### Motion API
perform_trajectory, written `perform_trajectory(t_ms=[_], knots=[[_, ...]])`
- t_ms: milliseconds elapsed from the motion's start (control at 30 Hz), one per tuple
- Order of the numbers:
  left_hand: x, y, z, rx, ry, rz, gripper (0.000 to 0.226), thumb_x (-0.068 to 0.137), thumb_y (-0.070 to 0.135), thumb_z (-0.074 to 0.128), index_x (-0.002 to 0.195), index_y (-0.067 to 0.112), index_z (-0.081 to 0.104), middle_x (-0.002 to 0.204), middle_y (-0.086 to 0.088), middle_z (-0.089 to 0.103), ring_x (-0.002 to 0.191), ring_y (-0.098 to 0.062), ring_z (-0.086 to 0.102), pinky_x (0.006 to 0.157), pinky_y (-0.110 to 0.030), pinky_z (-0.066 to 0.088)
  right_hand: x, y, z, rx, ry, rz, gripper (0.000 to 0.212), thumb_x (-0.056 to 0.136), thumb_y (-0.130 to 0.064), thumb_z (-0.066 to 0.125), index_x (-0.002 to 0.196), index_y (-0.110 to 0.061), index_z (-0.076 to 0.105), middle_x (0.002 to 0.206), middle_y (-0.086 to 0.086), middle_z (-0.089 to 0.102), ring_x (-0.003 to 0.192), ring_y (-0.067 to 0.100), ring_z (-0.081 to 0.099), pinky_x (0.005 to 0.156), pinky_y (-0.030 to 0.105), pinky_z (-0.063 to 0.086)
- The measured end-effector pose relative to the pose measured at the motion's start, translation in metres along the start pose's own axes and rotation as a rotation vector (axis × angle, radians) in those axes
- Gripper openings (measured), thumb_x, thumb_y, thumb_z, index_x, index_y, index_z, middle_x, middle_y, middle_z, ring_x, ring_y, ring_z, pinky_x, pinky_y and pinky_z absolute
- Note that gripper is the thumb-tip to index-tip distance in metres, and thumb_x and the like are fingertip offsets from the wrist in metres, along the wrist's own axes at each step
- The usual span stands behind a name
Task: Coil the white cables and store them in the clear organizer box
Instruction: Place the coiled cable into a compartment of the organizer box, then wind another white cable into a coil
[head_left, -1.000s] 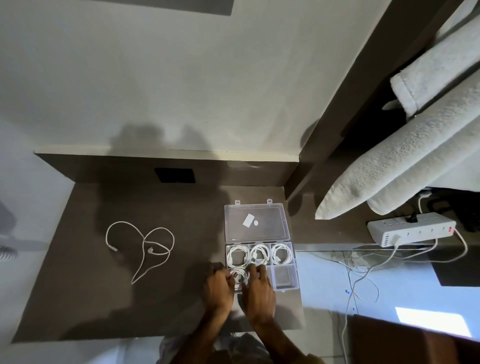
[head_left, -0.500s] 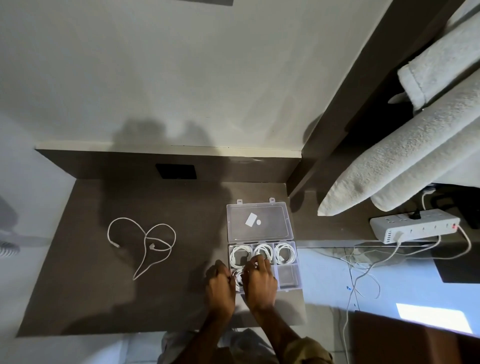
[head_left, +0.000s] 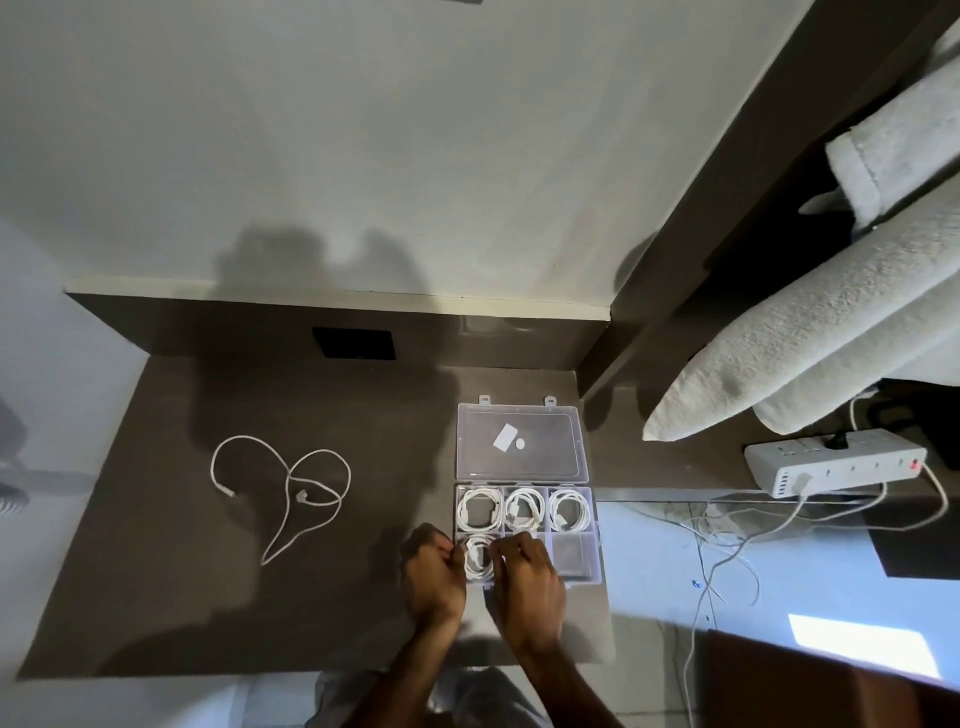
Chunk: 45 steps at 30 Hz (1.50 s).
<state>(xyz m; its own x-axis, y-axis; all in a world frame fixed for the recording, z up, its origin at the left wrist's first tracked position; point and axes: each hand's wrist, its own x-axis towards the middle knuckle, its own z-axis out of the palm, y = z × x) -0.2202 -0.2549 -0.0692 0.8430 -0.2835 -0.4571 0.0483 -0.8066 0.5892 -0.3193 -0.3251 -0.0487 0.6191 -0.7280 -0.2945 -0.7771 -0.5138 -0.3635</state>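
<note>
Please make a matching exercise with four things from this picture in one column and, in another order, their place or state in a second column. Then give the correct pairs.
Things
1. loose white cable
2. organizer box lid
3. near-left compartment
4. near-right compartment

Place or state
A. empty
B. uncoiled on the dark table, left of the box
C. open, lying flat behind the compartments
D. holds the coil that the left hand and right hand are tucking in

Pairs: 1-B, 2-C, 3-D, 4-A

Dark brown desk (head_left: 156, 571) against pale wall (head_left: 415, 156); sunlit patch (head_left: 857, 644) on floor.
</note>
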Motion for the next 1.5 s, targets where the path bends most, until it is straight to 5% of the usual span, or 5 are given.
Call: perform_trajectory(t_ms=[233, 833, 1033, 1200, 1500], knots=[[-0.004, -0.003, -0.023, 0.024, 0.036, -0.045, 0.032, 0.095, 0.049, 0.062, 0.083, 0.02, 0.071, 0.091, -0.004, 0.077, 0.09, -0.029, 0.074, 0.077, -0.038, 0.059, -0.007, -0.014, 0.012, 0.064, 0.079, -0.052, 0.014, 0.095, -0.024, 0.073, 0.106, -0.027, 0.081, 0.111, 0.001, 0.079, 0.098, 0.022, 0.077, 0.071, 0.033, 0.065], [0.135, -0.116, -0.24, 0.009, 0.404, -0.073, 0.016, 0.093, 0.006, 0.067, 0.107, -0.001, 0.073, 0.111, -0.023, 0.073, 0.107, -0.043, 0.067, 0.093, -0.046, 0.054, 0.109, -0.284, 0.074, 0.184, -0.127, -0.441, 0.045, 0.105, -0.035, 0.057, 0.148, -0.025, 0.057, 0.148, 0.005, 0.06, 0.138, 0.026, 0.056, 0.118, 0.036, 0.045], [0.203, -0.119, -0.245, -0.177, 0.202, -0.208, 0.049, 0.093, 0.008, 0.075, 0.132, -0.017, 0.057, 0.133, -0.036, 0.063, 0.127, -0.047, 0.061, 0.111, -0.049, 0.046, 0.147, -0.329, 0.106, -0.044, -0.399, -0.441, 0.077, 0.106, -0.032, 0.056, 0.167, -0.035, 0.01, 0.176, 0.008, 0.015, 0.162, 0.035, 0.017, 0.132, 0.048, 0.022], [0.225, -0.111, -0.245, -0.363, 0.082, -0.196, 0.007, 0.086, -0.018, 0.069, 0.089, -0.025, 0.07, 0.096, -0.04, 0.072, 0.094, -0.047, 0.07, 0.089, -0.051, 0.057, 0.158, -0.332, 0.109, -0.067, -0.247, -0.429, 0.049, 0.105, -0.026, 0.056, 0.154, -0.024, 0.05, 0.165, 0.008, 0.04, 0.152, 0.029, 0.037, 0.126, 0.038, 0.031], [0.15, -0.022, -0.307, -1.154, -0.465, 0.022, 0.029, 0.095, 0.002, 0.061, 0.118, -0.014, 0.071, 0.117, -0.037, 0.074, 0.105, -0.038, 0.078, 0.093, -0.035, 0.066, 0.135, -0.307, -0.025, 0.531, -0.04, -0.49, 0.03, 0.086, 0.008, 0.072, 0.103, -0.014, 0.085, 0.098, -0.002, 0.078, 0.089, -0.011, 0.067, 0.086, 0.018, 0.055]])
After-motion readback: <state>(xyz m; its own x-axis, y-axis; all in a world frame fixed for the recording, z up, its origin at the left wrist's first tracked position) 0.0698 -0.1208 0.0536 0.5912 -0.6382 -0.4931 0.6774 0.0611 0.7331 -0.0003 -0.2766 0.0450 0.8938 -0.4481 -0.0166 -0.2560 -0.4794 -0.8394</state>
